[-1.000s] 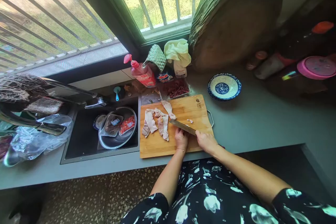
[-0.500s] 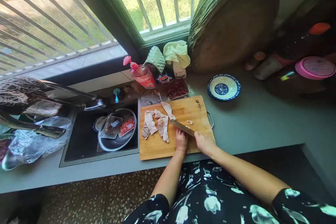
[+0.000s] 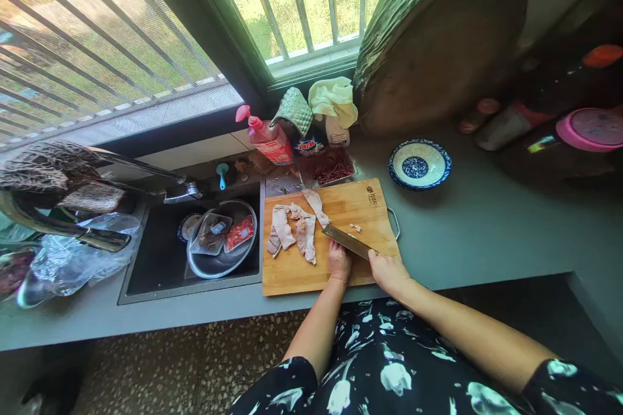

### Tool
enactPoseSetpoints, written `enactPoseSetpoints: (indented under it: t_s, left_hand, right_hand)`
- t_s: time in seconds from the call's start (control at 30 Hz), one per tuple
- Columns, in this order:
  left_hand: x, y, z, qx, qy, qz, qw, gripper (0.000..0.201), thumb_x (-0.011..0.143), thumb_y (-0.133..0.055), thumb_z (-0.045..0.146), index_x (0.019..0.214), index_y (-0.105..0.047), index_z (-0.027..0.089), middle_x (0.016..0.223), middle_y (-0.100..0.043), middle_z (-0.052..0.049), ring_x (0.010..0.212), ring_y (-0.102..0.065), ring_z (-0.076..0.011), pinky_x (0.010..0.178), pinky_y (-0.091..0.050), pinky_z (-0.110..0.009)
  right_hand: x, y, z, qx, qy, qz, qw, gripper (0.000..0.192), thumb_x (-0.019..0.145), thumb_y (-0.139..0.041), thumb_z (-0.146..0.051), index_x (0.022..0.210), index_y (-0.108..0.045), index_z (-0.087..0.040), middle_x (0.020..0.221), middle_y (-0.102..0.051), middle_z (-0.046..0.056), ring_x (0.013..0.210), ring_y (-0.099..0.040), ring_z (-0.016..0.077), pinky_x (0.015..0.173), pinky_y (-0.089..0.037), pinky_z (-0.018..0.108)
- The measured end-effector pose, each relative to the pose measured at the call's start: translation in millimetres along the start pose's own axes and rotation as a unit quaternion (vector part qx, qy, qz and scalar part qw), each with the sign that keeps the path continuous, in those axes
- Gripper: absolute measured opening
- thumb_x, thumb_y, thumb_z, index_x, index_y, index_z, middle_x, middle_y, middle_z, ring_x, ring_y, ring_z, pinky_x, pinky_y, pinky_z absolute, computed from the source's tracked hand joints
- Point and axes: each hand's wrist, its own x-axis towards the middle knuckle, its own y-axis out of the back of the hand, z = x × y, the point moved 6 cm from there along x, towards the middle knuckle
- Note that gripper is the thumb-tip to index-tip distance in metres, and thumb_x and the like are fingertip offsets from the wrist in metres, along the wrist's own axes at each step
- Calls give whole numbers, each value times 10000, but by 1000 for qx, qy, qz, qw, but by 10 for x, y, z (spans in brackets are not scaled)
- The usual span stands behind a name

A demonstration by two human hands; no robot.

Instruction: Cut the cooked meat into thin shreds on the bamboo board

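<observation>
On the rectangular bamboo cutting board [image 3: 331, 233], our right hand [image 3: 389, 270] has its grip wrapped around the handle of the steel kitchen knife [image 3: 348, 241]. Our left hand [image 3: 339, 260] rests curled at the board's near edge, beside the blade. Pale raw meat strips [image 3: 296, 230] lie at the board's left half. We judge knuckles should guide the blade, fingertips tucked. The board's corner stamp is unreadable.

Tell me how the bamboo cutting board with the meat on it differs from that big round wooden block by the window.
The bamboo cutting board is thin, rectangular and pale, and lies flat on the counter; the round wooden block is thick, dark and circular, and stands tilted on its edge. The cutting board carries pale meat strips and a knife; the block carries nothing, and its rim looks wrapped in greenish film. Both are wooden chopping surfaces.
</observation>
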Motion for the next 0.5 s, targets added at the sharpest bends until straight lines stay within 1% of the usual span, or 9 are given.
enactPoseSetpoints:
  t_s: [0.1,0.17,0.27,0.33,0.4,0.5]
  left_hand:
    - [30,28,35,10,8,-12,1000,118,702,-538,91,795,-591,141,796,-595,-79,836,-544,-212,808,-433,-378]
    - [51,46,50,10,17,-17,1000,67,731,-544,141,775,-593,149,790,-593,-77,794,-545,-204,762,-439,-365]
    - [69,63,61,-6,19,-11,1000,83,768,-526,178,799,-601,159,842,-599,-81,785,-541,-188,703,-443,-325]
    - [69,71,65,-22,11,3,1000,108,790,-506,182,828,-606,164,893,-602,-81,808,-541,-177,711,-441,-312]
    - [66,81,67,-33,0,16,999,118,799,-498,187,837,-608,164,912,-602,-82,828,-542,-169,733,-438,-309]
    - [63,97,77,-36,-17,24,999,121,802,-490,190,815,-607,162,885,-602,-79,844,-539,-168,738,-439,-306]
  right_hand:
    - [71,72,-36,16,1,-13,1000,226,820,-287,-80,937,-473,-130,807,-610,147,764,-615,246,624,-453,331]
    - [48,59,36,28,3,-34,999,219,811,-308,-83,945,-473,-135,777,-617,137,765,-615,251,620,-449,329]
    - [-61,-45,249,44,0,-68,997,218,797,-343,-96,966,-469,-151,783,-623,129,755,-616,248,608,-439,319]
    - [-110,-111,365,56,8,-82,995,216,807,-346,-130,984,-465,-164,807,-624,125,758,-614,243,608,-433,312]
    - [-105,-137,412,59,23,-86,994,220,822,-331,-167,997,-463,-169,817,-622,124,766,-611,240,616,-428,309]
    - [-31,-109,384,52,37,-81,995,229,827,-311,-177,997,-465,-165,808,-622,126,763,-609,242,616,-424,307]
